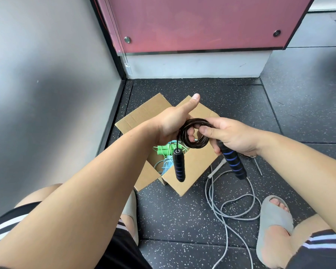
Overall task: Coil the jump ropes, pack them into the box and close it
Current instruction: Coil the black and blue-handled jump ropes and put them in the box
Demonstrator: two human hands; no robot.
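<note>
A black jump rope [197,141] is wound into a small coil above the open cardboard box [184,171]. My left hand [173,121] holds the coil, fingers curled through it and thumb raised. My right hand [233,134] pinches the coil's right side and grips one black-and-blue handle [234,164]. The other handle [178,166] hangs down from the coil on a short length of rope. Inside the box lie a green jump rope [163,149] and a light blue one [166,166]. A grey jump rope [227,208] sprawls loose on the floor to the right.
The box stands on dark speckled rubber flooring [182,216] in a corner, with a grey wall [47,74] to the left and a pink panel [192,22] behind. My feet in grey slippers [273,220] are near the grey rope and the box.
</note>
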